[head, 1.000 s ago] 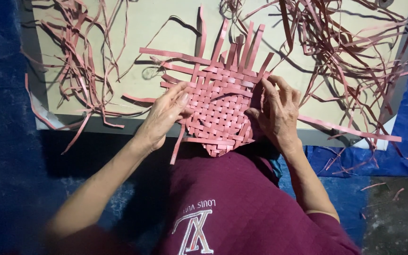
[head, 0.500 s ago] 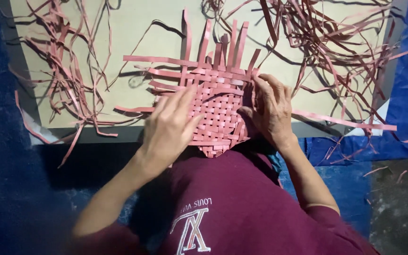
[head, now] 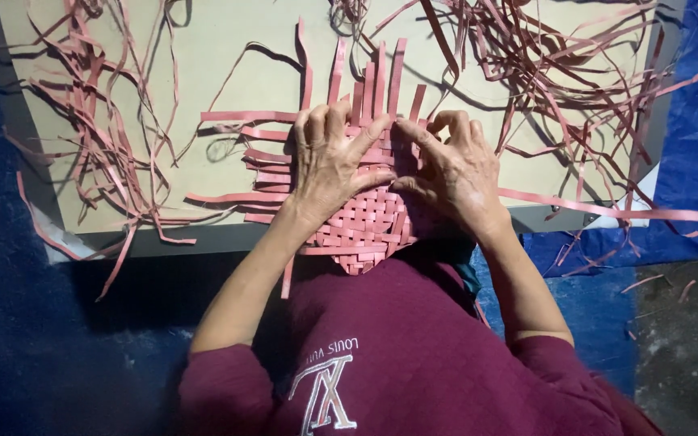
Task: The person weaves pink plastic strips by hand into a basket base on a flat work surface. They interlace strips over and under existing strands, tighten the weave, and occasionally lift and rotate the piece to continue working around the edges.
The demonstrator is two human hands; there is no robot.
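The woven mat (head: 369, 222) of pink strips lies at the near edge of the board (head: 203, 73), partly overhanging it toward the person's maroon shirt (head: 414, 355). The left hand (head: 329, 165) rests flat on the mat's upper left, fingers spread, pressing down rather than gripping. The right hand (head: 454, 169) sits just beside it, fingers bent, fingertips on the strip ends; whether it pinches a strip I cannot tell. Loose strips (head: 543, 64) lie scattered over the board, above a blue tarp (head: 688, 161)
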